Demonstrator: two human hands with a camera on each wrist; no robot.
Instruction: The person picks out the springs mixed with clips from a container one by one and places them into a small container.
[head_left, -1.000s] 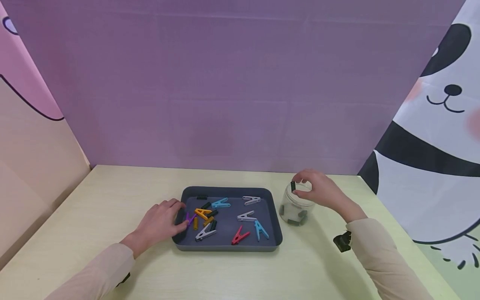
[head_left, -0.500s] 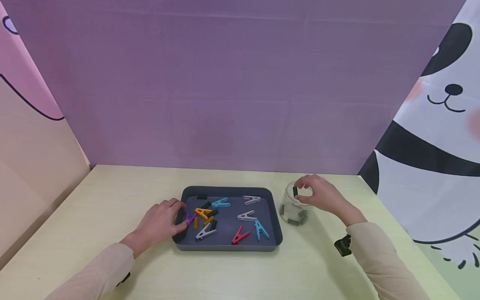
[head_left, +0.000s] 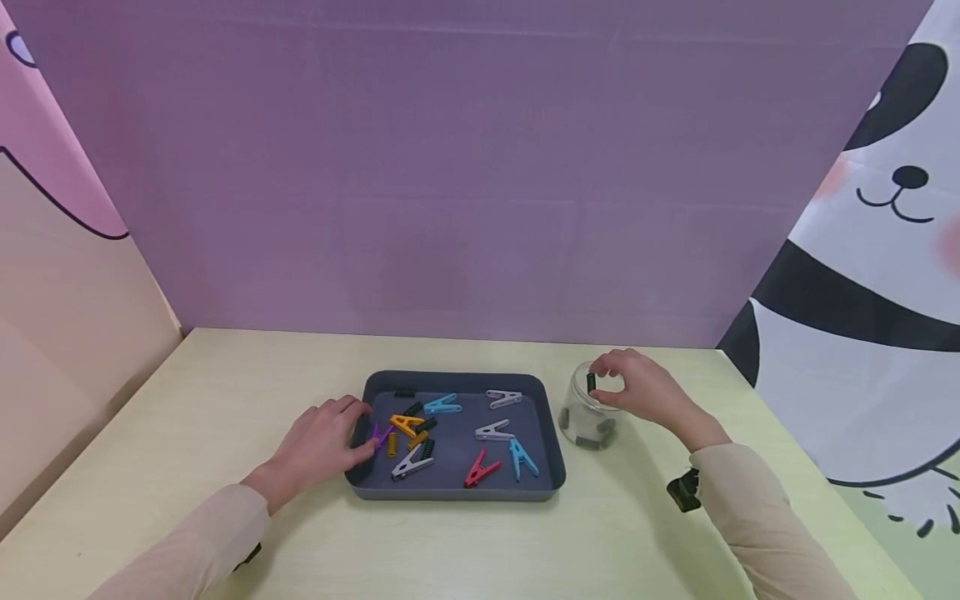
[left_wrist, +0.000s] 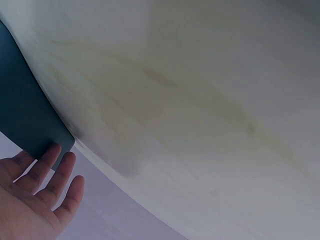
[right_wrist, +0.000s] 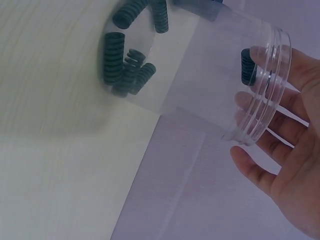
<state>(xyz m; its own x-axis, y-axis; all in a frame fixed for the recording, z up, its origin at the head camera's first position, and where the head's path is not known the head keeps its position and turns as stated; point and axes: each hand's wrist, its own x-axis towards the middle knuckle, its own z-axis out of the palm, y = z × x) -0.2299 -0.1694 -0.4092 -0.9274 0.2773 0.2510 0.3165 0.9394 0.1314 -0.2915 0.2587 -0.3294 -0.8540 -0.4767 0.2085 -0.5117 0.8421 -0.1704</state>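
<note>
My right hand (head_left: 637, 385) pinches a dark green coil spring (head_left: 591, 382) between thumb and fingertips at the mouth of a clear jar (head_left: 579, 415). The right wrist view shows this spring (right_wrist: 248, 67) just inside the threaded rim, and several green springs (right_wrist: 114, 57) at the jar's bottom. At the grey tray's (head_left: 457, 493) left rim rests my left hand (head_left: 318, 442), its fingers loosely extended against the edge. Beside it in the tray lies a purple clip (head_left: 383, 437), partly hidden. The left wrist view shows those fingers (left_wrist: 62, 170) touching the tray's outside.
Several clips lie in the tray, among them a red clip (head_left: 481, 469), a blue clip (head_left: 522, 459) and an orange clip (head_left: 406, 424). Dark green and yellow springs (head_left: 417, 441) cluster at its left. A purple backdrop (head_left: 465, 183) stands behind the table (head_left: 465, 550).
Over the last second my right hand has lowered slightly and shifted right, bringing the spring down into the jar's mouth. My left hand has stayed at the tray's rim.
</note>
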